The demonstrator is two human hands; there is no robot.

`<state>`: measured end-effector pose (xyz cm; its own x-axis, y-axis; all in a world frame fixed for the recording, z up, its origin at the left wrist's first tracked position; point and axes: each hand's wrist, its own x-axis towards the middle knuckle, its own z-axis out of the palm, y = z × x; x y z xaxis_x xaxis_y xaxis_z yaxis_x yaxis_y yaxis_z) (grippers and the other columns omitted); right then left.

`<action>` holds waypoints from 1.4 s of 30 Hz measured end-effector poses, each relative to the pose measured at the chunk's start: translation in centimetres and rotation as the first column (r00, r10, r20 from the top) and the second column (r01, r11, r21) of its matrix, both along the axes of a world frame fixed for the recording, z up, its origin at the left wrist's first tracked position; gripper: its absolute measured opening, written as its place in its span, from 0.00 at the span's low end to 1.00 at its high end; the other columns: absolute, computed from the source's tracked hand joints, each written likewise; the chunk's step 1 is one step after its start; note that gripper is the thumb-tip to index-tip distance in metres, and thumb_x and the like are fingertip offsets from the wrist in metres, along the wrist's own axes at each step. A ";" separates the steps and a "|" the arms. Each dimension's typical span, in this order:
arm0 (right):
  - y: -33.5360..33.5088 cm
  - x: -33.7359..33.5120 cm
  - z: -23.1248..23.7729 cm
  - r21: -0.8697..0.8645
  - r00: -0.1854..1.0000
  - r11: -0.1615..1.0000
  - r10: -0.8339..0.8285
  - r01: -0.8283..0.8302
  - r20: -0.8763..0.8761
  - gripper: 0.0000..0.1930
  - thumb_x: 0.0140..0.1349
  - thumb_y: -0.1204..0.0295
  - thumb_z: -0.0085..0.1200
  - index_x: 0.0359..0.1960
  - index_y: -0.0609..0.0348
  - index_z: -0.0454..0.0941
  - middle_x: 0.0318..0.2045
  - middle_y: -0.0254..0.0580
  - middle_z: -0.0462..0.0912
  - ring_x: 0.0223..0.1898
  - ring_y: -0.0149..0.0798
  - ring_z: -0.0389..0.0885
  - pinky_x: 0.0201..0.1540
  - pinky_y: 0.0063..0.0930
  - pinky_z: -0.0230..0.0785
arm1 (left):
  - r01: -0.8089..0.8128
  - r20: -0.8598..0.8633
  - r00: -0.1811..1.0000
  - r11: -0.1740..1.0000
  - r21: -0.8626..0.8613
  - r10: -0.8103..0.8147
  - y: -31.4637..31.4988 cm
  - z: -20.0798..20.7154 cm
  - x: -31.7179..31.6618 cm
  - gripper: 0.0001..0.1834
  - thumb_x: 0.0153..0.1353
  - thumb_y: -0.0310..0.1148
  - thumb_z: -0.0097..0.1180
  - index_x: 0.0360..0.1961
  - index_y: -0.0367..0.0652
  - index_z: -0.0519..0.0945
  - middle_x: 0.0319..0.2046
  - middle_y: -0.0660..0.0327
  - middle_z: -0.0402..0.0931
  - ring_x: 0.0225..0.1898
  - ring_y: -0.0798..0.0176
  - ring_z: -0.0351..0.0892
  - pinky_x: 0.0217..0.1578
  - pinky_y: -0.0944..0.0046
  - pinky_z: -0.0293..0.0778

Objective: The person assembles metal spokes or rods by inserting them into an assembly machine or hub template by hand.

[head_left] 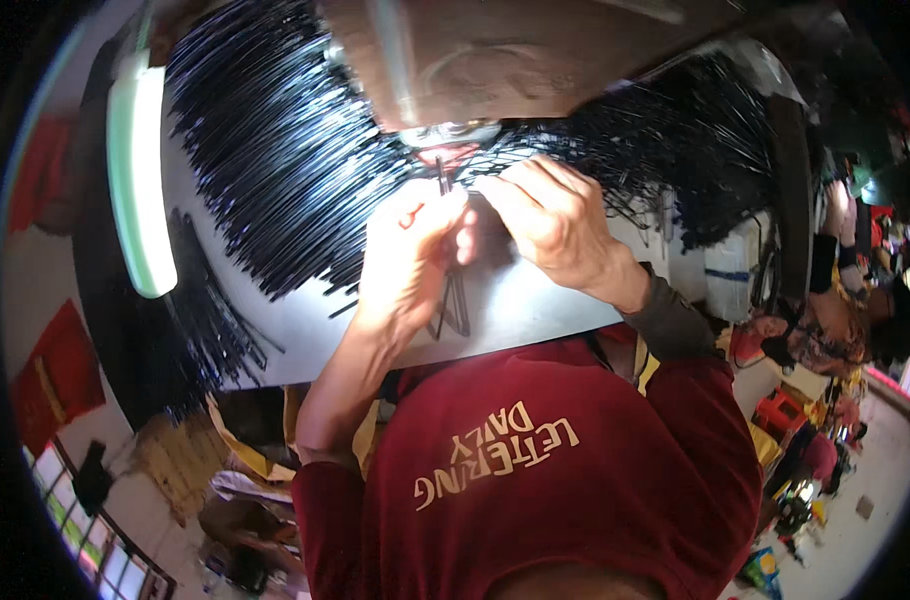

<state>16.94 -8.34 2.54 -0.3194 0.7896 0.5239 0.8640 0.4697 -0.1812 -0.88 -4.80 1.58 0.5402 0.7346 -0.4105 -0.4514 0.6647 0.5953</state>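
Hands (557,215) close together, the left (410,230) holding slim, blackish strips (442,178)

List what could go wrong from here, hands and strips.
1. The left hand holds thin dark strips close to the shiny fitting at the brown panel's edge; if that fitting moves, fingers might get pinched.
2. The strips' loose ends splay toward the near edge of the pale tabletop, so they could snag.
3. The right hand is beside a tangled black heap; stray strips might catch it.
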 end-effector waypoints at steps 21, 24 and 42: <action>2.6 -2.4 -1.6 -0.532 0.393 0.827 -0.435 -0.181 -0.810 0.07 0.63 0.73 0.52 0.35 0.65 0.79 0.25 0.33 0.80 0.23 0.21 0.75 0.25 0.15 0.70 | 0.031 -0.368 0.896 0.791 0.611 0.249 2.5 -0.7 0.5 0.12 0.60 0.24 0.52 0.45 0.36 0.74 0.29 0.64 0.77 0.21 0.77 0.72 0.20 0.77 0.68; 2.7 -2.4 -1.5 -0.559 0.430 0.809 -0.446 -0.181 -0.785 0.07 0.63 0.73 0.52 0.35 0.64 0.79 0.25 0.33 0.80 0.24 0.22 0.76 0.26 0.15 0.70 | 0.077 -0.361 0.916 0.804 0.589 0.177 2.7 -0.4 0.3 0.14 0.60 0.25 0.51 0.47 0.36 0.72 0.29 0.64 0.76 0.20 0.77 0.71 0.19 0.77 0.68; 3.0 -2.6 -2.7 -0.479 0.039 0.829 -0.490 -0.287 -0.871 0.08 0.67 0.72 0.47 0.37 0.64 0.76 0.20 0.28 0.70 0.21 0.20 0.64 0.24 0.14 0.58 | 0.035 -0.309 0.912 0.698 0.715 0.271 4.4 -1.6 1.8 0.13 0.52 0.25 0.49 0.41 0.37 0.74 0.14 0.66 0.62 0.17 0.76 0.57 0.20 0.71 0.60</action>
<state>14.38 -5.29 -0.20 0.2626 0.9521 -0.1568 -0.2740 -0.0822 -0.9582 0.93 -0.44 -0.04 0.3503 0.9312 0.1011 -0.1445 -0.0529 0.9881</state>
